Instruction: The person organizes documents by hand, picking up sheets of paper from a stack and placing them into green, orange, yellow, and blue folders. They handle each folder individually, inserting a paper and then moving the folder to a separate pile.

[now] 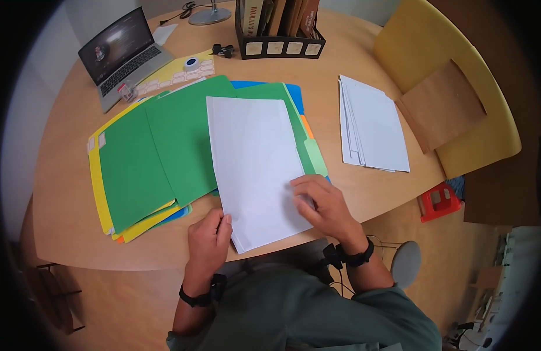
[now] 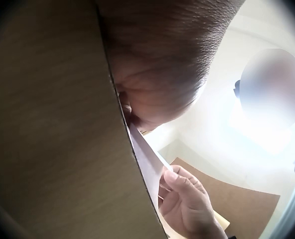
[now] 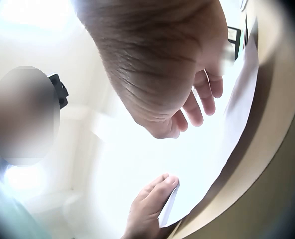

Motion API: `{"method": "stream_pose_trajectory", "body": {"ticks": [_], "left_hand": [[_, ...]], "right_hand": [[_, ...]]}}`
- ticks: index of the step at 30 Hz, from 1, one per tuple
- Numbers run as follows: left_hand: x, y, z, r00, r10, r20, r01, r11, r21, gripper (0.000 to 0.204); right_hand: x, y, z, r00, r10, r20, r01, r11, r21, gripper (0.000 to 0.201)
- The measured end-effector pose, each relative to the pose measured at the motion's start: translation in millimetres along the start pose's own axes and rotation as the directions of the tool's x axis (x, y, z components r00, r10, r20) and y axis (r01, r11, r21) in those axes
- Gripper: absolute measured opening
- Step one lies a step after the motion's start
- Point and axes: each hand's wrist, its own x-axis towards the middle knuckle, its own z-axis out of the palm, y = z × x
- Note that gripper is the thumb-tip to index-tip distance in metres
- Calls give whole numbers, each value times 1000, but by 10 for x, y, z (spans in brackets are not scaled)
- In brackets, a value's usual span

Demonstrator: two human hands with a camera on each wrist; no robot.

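Observation:
White paper [image 1: 256,158] lies before me, its upper part over green folders [image 1: 177,134] and its lower end near the table's front edge. At its lower left edge my left hand [image 1: 211,237] pinches the paper, thumb on top. Above the paper's right side hovers my right hand [image 1: 322,207], fingers loosely bent. The right wrist view shows those fingers [image 3: 203,94] spread over the bright sheet [image 3: 237,109] with nothing between them. In the left wrist view, the left fingers are mostly hidden behind the table edge [image 2: 122,124].
Yellow and blue folders [image 1: 101,199] show beneath the green ones. A stack of white papers [image 1: 373,126] lies to the right, beside a yellow chair [image 1: 487,117]. Farther back are a laptop [image 1: 124,58], a tape roll [image 1: 191,63] and a black book holder [image 1: 282,48].

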Motion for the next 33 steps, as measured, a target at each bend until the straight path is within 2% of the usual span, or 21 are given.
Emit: {"method": "stream_pose_trajectory", "body": {"ticks": [1, 3, 7, 12, 17, 27, 29, 33], "left_hand": [[4, 19, -3, 1000, -4, 1, 4, 1000, -6, 10], [10, 29, -1, 1000, -10, 1, 10, 1000, -11, 10], [14, 19, 1, 1000, -9, 4, 9, 1000, 8, 10], [15, 10, 13, 1000, -16, -11, 16, 999, 43, 9], [19, 22, 26, 995, -43, -87, 45, 999, 17, 11], [30, -4, 50, 995, -50, -90, 56, 996, 73, 13], [29, -1, 60, 989, -57, -136, 65, 997, 53, 13], [31, 3, 54, 988, -63, -139, 67, 997, 23, 13]], "right_hand": [[-42, 71, -37, 1000, 2, -1, -2, 1000, 0, 15], [-122, 245, -69, 969, 236, -77, -228, 969, 98, 15], [-240, 430, -81, 930, 320, -180, -294, 943, 159, 10], [-223, 465, -80, 923, 342, -180, -305, 930, 203, 9], [-215, 515, -33, 924, 345, -166, -309, 928, 207, 9], [-226, 549, -37, 928, 332, -169, -296, 933, 207, 10], [-233, 561, -36, 928, 334, -166, -296, 931, 214, 11], [-227, 554, -34, 935, 307, -177, -275, 944, 184, 11]]}}
